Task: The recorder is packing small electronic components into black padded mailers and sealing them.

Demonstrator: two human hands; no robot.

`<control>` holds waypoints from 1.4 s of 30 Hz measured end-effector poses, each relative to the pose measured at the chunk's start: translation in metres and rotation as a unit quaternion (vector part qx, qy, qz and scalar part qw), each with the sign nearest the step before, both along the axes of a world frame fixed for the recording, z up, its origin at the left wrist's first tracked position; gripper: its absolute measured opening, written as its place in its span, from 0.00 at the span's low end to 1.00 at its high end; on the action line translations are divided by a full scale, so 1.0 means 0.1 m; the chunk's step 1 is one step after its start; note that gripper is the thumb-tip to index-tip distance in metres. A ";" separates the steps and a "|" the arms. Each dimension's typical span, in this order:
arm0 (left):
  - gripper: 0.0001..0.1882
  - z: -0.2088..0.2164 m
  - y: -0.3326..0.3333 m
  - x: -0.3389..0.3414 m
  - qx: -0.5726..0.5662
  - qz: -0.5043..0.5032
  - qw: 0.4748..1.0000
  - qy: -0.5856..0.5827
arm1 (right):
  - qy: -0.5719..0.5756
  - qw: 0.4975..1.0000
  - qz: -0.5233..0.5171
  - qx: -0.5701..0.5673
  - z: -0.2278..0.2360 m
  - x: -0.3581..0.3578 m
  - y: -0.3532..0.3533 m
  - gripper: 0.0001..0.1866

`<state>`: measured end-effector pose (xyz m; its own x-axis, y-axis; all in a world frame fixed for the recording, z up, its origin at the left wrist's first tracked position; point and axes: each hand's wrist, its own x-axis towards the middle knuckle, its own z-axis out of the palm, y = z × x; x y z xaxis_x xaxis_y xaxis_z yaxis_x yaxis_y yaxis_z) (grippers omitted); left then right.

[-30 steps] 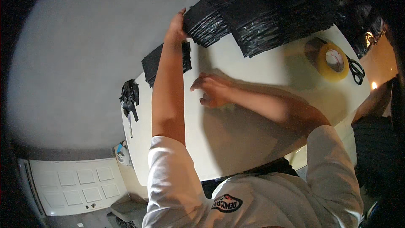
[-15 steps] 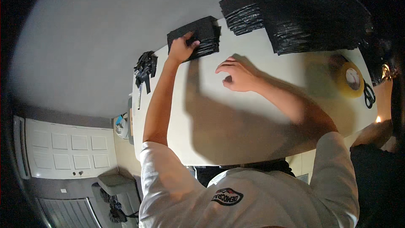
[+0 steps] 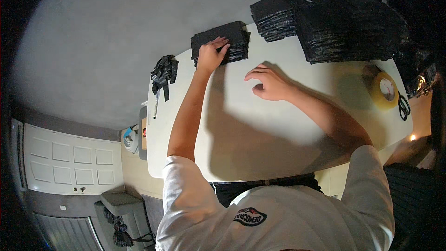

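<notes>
My left hand (image 3: pixel 213 55) lies on top of a small stack of flat black plastic pieces (image 3: pixel 227 30) at the table's far edge. Its fingers are stretched out over the top piece and the thumb points to the right. Over the middle of the white table (image 3: pixel 278 130) is my right hand (image 3: pixel 270 84), fingers loosely curved and thumb apart, with nothing visible in it. Beyond it to the right sit a medium black stack (image 3: pixel 274 11) and a much larger, fanned-out black stack (image 3: pixel 346 28).
A clump of black plastic strips (image 3: pixel 163 69) lies at the table's left edge, beside a thin pen-like object (image 3: pixel 155 107). Near the right edge are a roll of yellowish tape (image 3: pixel 378 94) and black-handled scissors (image 3: pixel 404 108). A grey chair (image 3: pixel 123 204) stands at the lower left.
My left hand has shifted on the small stack, its fingers now stretched flatter across it. The right hand keeps almost the same pose. The whole view has moved slightly.
</notes>
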<state>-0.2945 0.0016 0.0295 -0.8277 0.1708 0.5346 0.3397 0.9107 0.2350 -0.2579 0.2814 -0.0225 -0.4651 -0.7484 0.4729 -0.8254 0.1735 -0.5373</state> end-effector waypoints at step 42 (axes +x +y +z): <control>0.17 0.23 -1.07 3.51 0.115 0.231 0.961 -0.098 | 0.033 0.998 -0.028 0.035 0.12 0.18 -0.09 0.17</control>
